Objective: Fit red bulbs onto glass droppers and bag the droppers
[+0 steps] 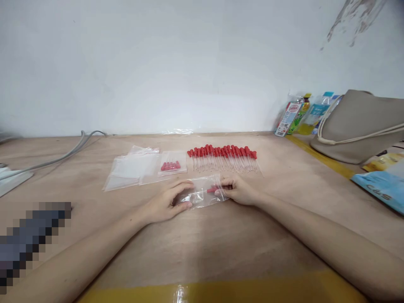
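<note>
A clear plastic zip bag (199,199) lies on the table in front of me. My left hand (167,202) grips its left end, thumb at the near edge and fingers at the far edge. At the bag's right end, my right hand (235,190) pinches red-bulbed droppers (211,190), whose thin tubes reach into the bag; how many is unclear. Beyond my hands lies a row of glass droppers (222,158), red rubber bulbs pointing away from me. Left of that row is a clear bag (172,156) with several red bulbs showing, beside a stack of flat plastic bags (129,166).
Grey cables (72,150) cross the table at the left, above a dark pixelated object (34,235). Bottles (315,113), a beige bag (362,126) and a blue packet (381,191) stand or lie at the right. A white wall (189,63) rises behind the table.
</note>
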A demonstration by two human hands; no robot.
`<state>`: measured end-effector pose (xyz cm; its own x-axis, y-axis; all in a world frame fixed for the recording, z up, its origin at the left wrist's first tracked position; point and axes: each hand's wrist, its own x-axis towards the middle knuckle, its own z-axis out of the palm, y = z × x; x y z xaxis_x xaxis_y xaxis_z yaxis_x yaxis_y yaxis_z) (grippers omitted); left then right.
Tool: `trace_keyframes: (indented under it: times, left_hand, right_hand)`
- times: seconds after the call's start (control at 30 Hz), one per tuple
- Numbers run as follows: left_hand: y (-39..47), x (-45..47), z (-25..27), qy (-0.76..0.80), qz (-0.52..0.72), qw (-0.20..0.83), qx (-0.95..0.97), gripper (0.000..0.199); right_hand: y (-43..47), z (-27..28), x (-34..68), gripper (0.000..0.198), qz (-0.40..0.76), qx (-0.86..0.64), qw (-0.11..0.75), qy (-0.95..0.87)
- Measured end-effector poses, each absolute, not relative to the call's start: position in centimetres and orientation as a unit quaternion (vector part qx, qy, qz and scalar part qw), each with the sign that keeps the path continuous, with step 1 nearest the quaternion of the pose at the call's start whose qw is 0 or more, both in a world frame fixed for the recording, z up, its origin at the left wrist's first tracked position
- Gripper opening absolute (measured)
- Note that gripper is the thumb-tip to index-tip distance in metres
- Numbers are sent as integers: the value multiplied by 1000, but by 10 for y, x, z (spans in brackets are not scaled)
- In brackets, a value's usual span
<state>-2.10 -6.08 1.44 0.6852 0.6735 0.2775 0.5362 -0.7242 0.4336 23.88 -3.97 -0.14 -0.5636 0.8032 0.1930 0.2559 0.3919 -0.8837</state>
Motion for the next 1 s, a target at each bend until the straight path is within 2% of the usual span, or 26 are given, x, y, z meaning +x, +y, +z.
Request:
trace_keyframes:
  times: [0.17, 0.23, 0.4, 0.5, 0.7, 1.0]
  left_hand:
    - [-62, -19, 14, 334, 207, 175, 903, 34]
    - [-62, -19, 14, 334, 213, 177, 901, 31]
    - [-62, -19, 14, 354, 229, 167, 892, 24]
    - [-63, -19, 15, 362, 228, 167, 888, 23]
    - [-65, -19, 17, 375, 218, 181, 883, 24]
    - [-65, -20, 15, 367, 220, 190, 884, 20]
  right_hand:
    - [-40, -3, 239, 25, 456, -375, 327, -738]
    - [-33, -3, 242, 21, 432, -410, 336, -730]
    - [1, 7, 240, 8, 197, -531, 364, -740]
    - [29, 16, 225, 8, 120, -572, 344, -735]
    - [80, 24, 195, 25, 95, -667, 300, -675]
    - [93, 27, 191, 18, 125, -699, 336, -619]
